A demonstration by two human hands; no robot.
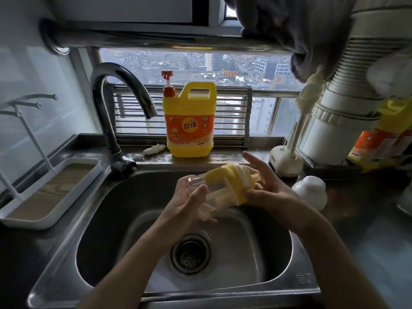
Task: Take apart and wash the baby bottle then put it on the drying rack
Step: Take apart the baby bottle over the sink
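Stainless steel forms the big rounded sink basin (pixel 107 219), which spreads beneath both grips. The dark counter (pixel 367 224) surrounds it and runs off to the outside of the right grip. A curved grey metal tap (pixel 116 90) rises beyond the left grip, its spout ending above and behind that grip. Well out to the left of the left grip sits the white rectangular drying rack tray (pixel 51 188) with a wood-grain floor and thin white pegs standing up from it. Straight behind both grips, on the ledge under the window, stands a yellow plastic detergent jug (pixel 189 121) with an orange label and a red pump.

Between the two grips, over the basin, lies the clear plastic baby bottle (pixel 214 197), tilted on its side, with its yellow screw collar and yellow handles toward the right. The left grip (pixel 189 206) is wrapped around the clear base end, thumb across the top and fingers beneath. The right grip (pixel 272 192) holds the collar end, thumb lying on the yellow ring and fingers reaching loosely behind the top.

Just past the right grip, on the counter, rests a white rounded plastic dome (pixel 310 192). Below the left grip, at the basin's bottom, is the round metal drain strainer (pixel 190 253).
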